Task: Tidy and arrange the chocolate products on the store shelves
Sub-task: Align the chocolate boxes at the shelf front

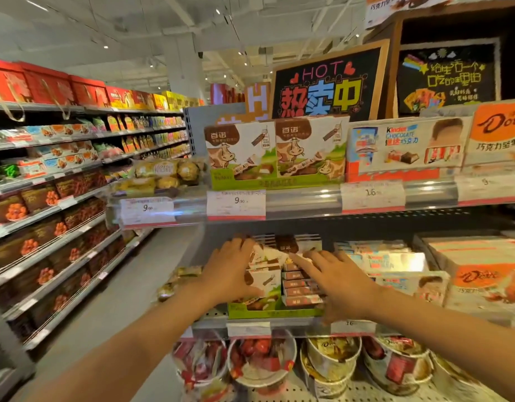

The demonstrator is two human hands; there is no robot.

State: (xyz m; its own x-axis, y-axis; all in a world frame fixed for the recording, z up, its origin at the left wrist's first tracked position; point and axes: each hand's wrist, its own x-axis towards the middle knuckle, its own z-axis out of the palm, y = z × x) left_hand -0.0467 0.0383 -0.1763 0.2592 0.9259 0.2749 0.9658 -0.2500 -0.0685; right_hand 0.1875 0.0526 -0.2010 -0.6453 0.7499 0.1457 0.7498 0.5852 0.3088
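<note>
Both hands reach into the middle shelf. The left hand [231, 269] lies over a white-and-brown chocolate box [266, 281], fingers bent around its top and left side, gripping it. The right hand [334, 281] is spread flat, fingers straight, pressing on the stacked brown bars [301, 288] in the green display tray [275, 311]. Both forearms stretch forward, bare.

Below them, paper tubs [262, 361] of wrapped chocolates sit on the bottom shelf; one reads "Dove". Right of the hands stand Kinder boxes [407, 266], then an orange Dove carton [482, 281], packed side by side with little gap.

On the upper shelf, two cow-printed boxes [275, 152] stand upright beside a "Kinder Chocolate" box [407, 146]; price tags [236, 204] read 9.90 and 16. Gold foil balls [166, 174] sit left of them. Behind, a chalkboard sign [327, 82] says "HOT". The aisle to the left is open floor.
</note>
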